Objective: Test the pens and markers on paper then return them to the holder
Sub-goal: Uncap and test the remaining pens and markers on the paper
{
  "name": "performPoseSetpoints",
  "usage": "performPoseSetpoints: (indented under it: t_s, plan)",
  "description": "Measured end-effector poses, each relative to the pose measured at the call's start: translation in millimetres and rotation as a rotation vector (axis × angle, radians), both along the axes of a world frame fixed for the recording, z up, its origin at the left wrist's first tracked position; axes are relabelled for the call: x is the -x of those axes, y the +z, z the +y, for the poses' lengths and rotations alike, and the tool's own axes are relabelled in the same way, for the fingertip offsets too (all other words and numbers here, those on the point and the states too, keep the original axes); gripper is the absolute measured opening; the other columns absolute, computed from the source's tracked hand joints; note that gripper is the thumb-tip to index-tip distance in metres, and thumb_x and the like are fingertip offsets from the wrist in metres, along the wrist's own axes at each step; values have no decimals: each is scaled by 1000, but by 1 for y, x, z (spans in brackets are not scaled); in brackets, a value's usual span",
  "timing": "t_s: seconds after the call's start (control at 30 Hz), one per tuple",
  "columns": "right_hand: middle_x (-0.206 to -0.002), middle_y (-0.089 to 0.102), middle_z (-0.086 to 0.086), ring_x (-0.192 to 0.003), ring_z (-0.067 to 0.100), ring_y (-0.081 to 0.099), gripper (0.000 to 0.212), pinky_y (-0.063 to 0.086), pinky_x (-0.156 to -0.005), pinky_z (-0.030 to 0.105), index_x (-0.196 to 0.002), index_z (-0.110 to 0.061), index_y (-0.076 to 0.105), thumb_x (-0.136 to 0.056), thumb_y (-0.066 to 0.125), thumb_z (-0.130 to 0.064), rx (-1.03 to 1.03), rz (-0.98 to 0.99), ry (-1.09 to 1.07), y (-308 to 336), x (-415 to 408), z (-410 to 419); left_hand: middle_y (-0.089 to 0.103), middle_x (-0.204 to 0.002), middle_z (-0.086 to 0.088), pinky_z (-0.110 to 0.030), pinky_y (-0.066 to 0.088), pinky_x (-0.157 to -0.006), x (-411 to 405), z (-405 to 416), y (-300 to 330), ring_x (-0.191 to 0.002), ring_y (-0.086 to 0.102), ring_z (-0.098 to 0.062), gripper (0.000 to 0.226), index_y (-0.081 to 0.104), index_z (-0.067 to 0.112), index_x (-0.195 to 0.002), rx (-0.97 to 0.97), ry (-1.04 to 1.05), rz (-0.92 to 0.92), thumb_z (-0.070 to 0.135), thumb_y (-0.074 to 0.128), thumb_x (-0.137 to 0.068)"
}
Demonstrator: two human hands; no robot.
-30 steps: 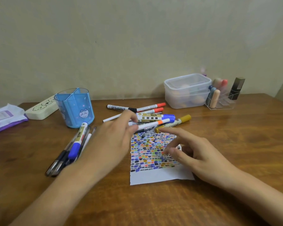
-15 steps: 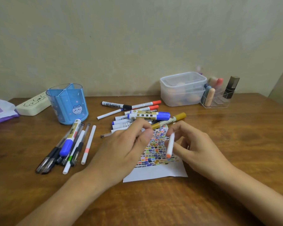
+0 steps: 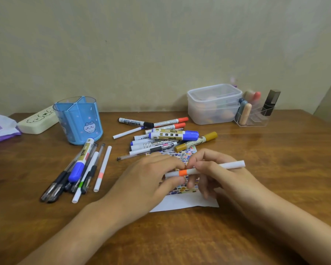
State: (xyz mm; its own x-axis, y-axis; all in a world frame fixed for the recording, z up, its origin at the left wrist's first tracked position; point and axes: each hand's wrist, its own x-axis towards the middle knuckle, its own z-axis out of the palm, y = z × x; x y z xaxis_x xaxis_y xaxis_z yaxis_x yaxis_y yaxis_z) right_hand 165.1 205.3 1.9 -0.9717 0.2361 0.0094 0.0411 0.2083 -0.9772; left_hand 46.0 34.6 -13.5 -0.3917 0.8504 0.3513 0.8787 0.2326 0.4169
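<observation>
Both hands are meeting over the paper near the table's front edge, holding a white marker with an orange band level above it. The right hand is gripping the barrel while the left hand is pinching the banded end, probably pulling the cap off for testing. Next, the tip needs to go to bare paper. The blue holder is standing toward the back left corner, apparently empty.

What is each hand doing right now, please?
Left hand: closed, pinching the cap end of the white pen with the orange band.
Right hand: closed, holding the same pen's barrel.
</observation>
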Motion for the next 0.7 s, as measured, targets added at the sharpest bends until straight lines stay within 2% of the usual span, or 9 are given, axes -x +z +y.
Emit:
performPoseSetpoints:
  t_s: [0.07, 0.17, 0.3, 0.43, 0.5, 0.6, 0.7]
  plan:
    - [-81, 75, 11, -62, 22, 62, 23, 43, -58, 32, -95, -10, 69, -104, 49, -19, -24, -16, -11, 0, 1, 0, 59, -91, 23, -15, 39, -69, 1, -1, 1, -95, 52, 2, 11, 59, 44, -105, 3, 17, -31, 45, 57, -94]
    - [-87, 77, 12, -68, 24, 68, 27, 47, -58, 29, -91, -18, 75, -103, 51, -24, -16, -31, 1, 2, 0, 1, 54, -78, 23, -14, 33, -60, 2, -2, 4, -85, 50, 5, 4, 50, 47, -96, 31, 15, -33, 48, 53, -94]
    - [-93, 78, 11, -76, 24, 73, 29, 52, -62, 28, -99, -10, 76, -98, 55, -30, 14, -43, 33, 3, -1, 6, 62, -90, 19, -15, 37, -62, 5, -5, 7, -88, 54, -1, 4, 54, 46, -99, 54, -6, -30, 42, 53, -97]
    - [-96, 78, 13, -88, 26, 75, 31, 57, -70, 26, -103, -1, 73, -99, 54, -26, 66, -14, 87, 3, -2, 8, 61, -83, 20, -15, 33, -61, 6, -6, 11, -83, 55, -3, 13, 52, 50, -94, 38, -43, -34, 38, 54, -98]
    - [-97, 78, 14, -92, 27, 76, 34, 60, -75, 27, -105, 1, 72, -96, 55, -28, 92, -15, 113, 4, -3, 10, 61, -79, 19, -16, 33, -60, 7, -5, 13, -82, 56, -3, 12, 56, 47, -94, 39, -62, -71, 36, 55, -98]
    - [-98, 78, 15, -93, 28, 76, 37, 61, -80, 31, -107, 2, 71, -91, 56, -29, 104, -36, 155, 9, -3, 13, 63, -77, 11, -21, 38, -60, 8, -5, 15, -77, 57, -12, 9, 63, 40, -96, 18, -104, -128, 32, 58, -98]
    - [-99, 78, 18, -93, 29, 76, 42, 62, -81, 31, -112, 13, 63, -93, 55, -25, 107, -50, 186, 12, -4, 16, 62, -74, 10, -23, 38, -61, 9, -5, 15, -74, 56, -15, 8, 64, 36, -96, 25, -124, -157, 30, 59, -98]
